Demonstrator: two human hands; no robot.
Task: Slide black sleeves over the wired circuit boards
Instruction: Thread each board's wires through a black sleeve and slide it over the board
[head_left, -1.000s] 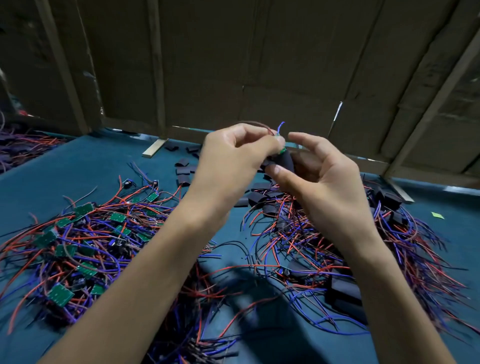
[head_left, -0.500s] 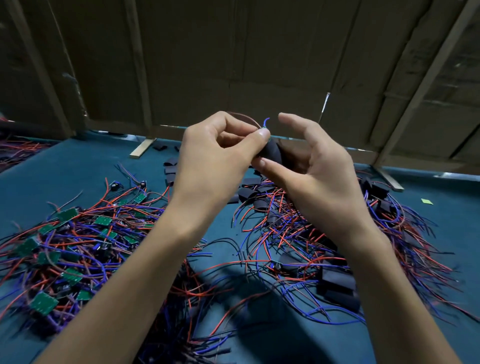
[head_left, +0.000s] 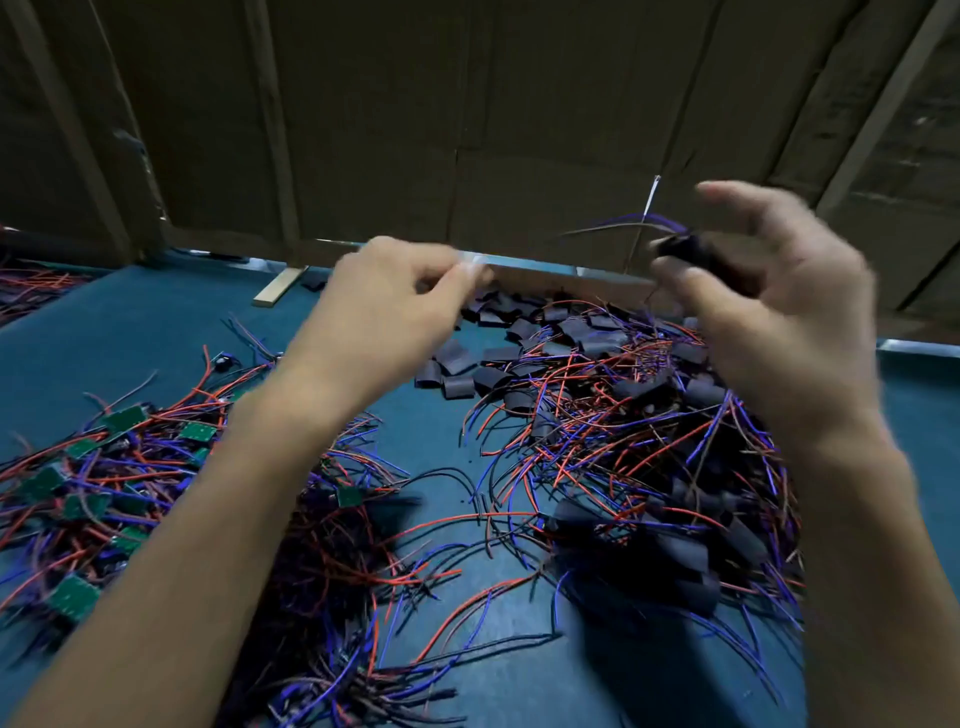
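— Holding anything, that right hand?

— Yes: a black sleeve sits pinched between its thumb and curled fingers, with thin blue and dark wires trailing out of it toward the left hand. The forefinger is lifted above it. Both hands are blurred

— And the left one?

— Raised at the same height, well apart from the right. Its fingers are curled in with thumb meeting fingertips; whether anything thin lies between them I cannot tell

— Where are the rest of the sleeves?

— Loose sleeves lie scattered on the teal table, below and between the two hands, some beyond them near the cardboard wall. Under the right wrist is a tangle of red and blue wires with dark sleeved boards among them

— And the bare boards?

— Green boards with their wires lie in a heap under and to the left of the left forearm, apart from the sleeved heap. A wood strip lies on the table just left of the left hand
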